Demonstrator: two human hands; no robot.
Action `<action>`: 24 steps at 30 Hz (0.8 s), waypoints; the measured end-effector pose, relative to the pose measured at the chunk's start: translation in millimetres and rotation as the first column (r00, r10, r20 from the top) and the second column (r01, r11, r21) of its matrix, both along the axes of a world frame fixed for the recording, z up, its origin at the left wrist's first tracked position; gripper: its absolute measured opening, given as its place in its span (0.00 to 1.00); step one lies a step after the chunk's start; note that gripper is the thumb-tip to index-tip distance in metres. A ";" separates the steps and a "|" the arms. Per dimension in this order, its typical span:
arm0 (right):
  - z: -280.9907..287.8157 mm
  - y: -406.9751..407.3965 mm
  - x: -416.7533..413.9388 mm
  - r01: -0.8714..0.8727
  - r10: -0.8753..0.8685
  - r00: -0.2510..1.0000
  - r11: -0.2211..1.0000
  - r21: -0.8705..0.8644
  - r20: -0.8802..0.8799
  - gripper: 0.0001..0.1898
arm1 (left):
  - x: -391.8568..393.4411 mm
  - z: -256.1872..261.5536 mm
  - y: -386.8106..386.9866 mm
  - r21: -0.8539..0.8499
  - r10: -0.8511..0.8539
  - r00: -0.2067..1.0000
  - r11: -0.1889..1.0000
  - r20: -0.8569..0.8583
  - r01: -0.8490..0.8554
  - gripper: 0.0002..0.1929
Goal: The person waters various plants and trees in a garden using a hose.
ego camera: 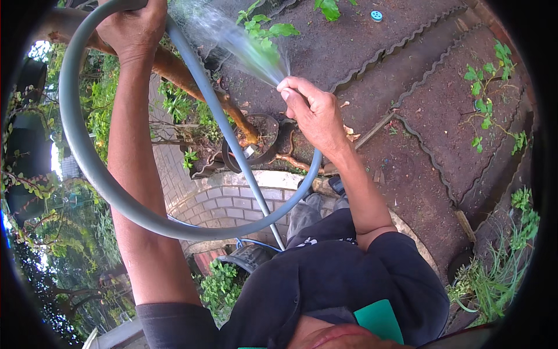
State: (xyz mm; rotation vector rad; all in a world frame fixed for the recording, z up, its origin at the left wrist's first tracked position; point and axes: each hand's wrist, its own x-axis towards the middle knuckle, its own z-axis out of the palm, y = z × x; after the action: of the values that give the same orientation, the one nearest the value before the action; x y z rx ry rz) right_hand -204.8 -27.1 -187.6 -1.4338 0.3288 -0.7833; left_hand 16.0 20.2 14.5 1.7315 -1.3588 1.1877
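Observation:
My right hand (314,112) is closed around the end of a grey garden hose (213,231), near the picture's middle. The thumb and forefinger pinch its mouth, and a fan of water (244,52) sprays to the upper left, across a leafy green plant (265,37). My left hand (141,24) is raised at the upper left and grips a higher part of the same hose. Between both hands the hose hangs in a wide loop; another length runs down in front of my body.
A tree branch (187,78) slants behind my left hand to a round planter (272,144). Corrugated edging strips (409,43) divide the dark soil. A curved brick wall (233,203) surrounds my feet, with a dark bucket (250,257) near it. Grassy plants (497,270) stand at right.

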 end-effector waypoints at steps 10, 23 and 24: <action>-2.0 2.7 0.7 0.023 -0.022 0.999 0.999 0.030 -0.045 0.05 | 21.2 9.3 -0.4 0.039 -0.065 0.998 0.997 0.021 0.064 0.27; -8.3 4.0 4.6 -0.042 0.043 0.988 0.999 0.011 -0.146 0.06 | 31.4 11.5 2.5 0.052 -0.037 0.997 0.998 0.066 0.034 0.23; -9.4 3.8 5.1 -0.039 0.037 0.987 0.999 -0.005 -0.154 0.06 | 32.1 12.5 2.8 0.062 -0.021 0.995 0.998 0.097 0.015 0.23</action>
State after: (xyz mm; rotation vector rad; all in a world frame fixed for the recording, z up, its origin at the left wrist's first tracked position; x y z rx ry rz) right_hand -199.7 -23.3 -196.9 -1.5076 0.4158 -0.6447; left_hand 48.1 23.0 27.0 1.7194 -1.4801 1.2468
